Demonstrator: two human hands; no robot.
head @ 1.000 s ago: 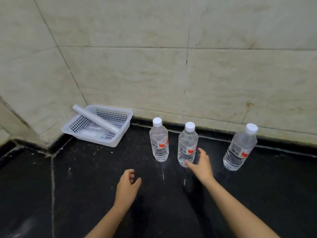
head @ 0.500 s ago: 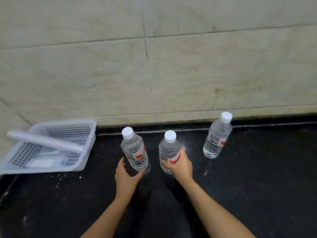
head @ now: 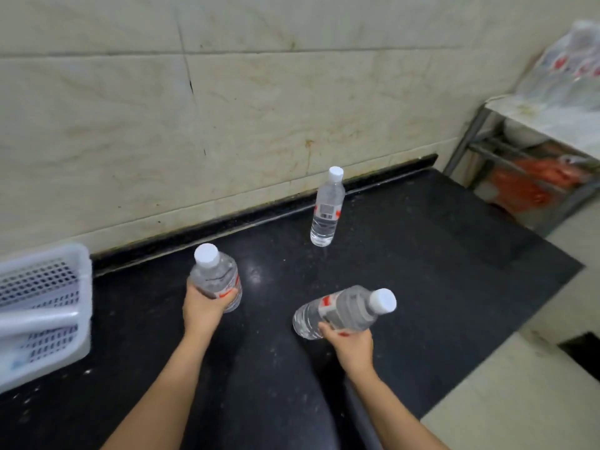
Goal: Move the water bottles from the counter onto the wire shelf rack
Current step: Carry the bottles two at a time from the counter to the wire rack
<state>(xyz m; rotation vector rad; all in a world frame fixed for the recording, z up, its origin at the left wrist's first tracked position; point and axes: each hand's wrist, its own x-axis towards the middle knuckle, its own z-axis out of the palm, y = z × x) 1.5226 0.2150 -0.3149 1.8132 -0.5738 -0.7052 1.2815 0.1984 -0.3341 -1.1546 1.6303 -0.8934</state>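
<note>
NEAR: right hand (head: pixel 352 344) now wrapped round tilted bottle (head: pixel 341 311), lifted at 5 o'clock | left hand (head: pixel 203 306) now clasping second bottle (head: pixel 216 280), raised at 9 | FAR: third bottle (head: pixel 326 211) left standing on counter (head: pixel 438 254) at 12 | rack (head: pixel 532 164) newly visible at 2, carry next.

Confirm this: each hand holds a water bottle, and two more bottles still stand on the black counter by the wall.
Not quite. The head view shows only one bottle standing on the black counter. The left hand and right hand each hold a water bottle.
</note>
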